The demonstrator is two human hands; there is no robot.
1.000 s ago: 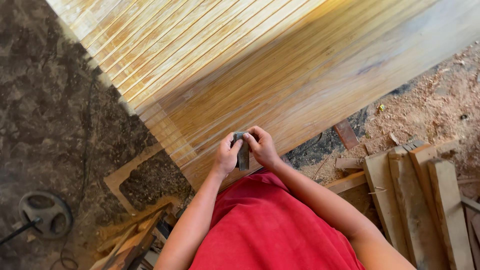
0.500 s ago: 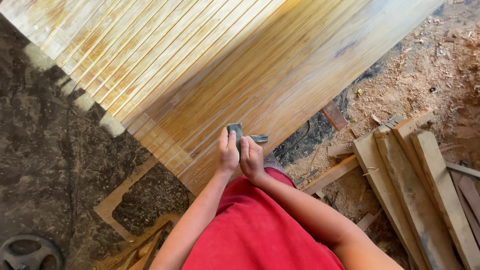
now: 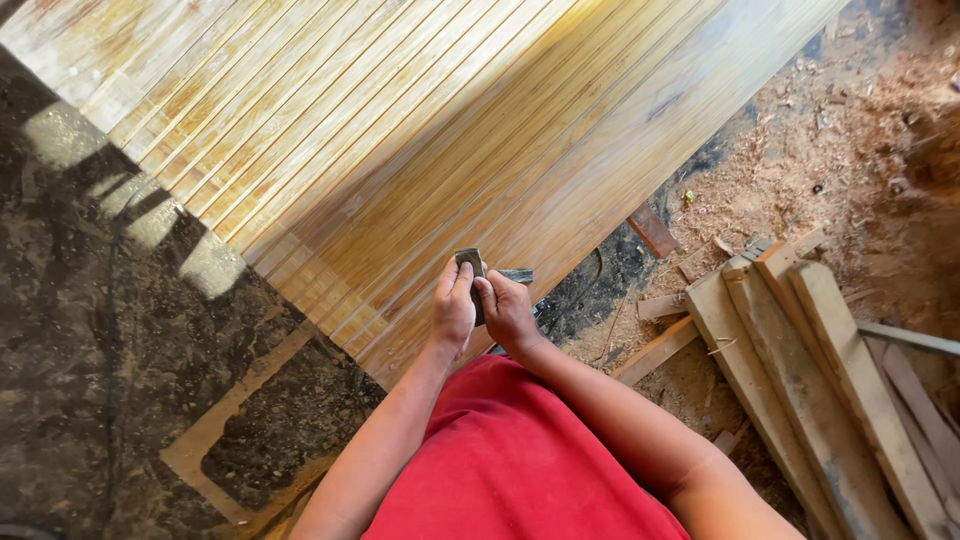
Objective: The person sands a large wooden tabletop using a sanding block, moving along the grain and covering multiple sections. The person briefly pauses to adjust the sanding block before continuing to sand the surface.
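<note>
The left hand [image 3: 453,308] and the right hand [image 3: 508,312] meet over the near edge of a wide grooved wooden panel [image 3: 420,150], fingers of both closed around a small dark, flat block [image 3: 472,268] held upright between them. A grey strip [image 3: 516,275] juts out beside the right hand. The panel is golden, glossy, ribbed with long parallel grooves. Rough planks [image 3: 800,370] lie stacked at right on sawdust-strewn ground [image 3: 800,150]. No containers show.
</note>
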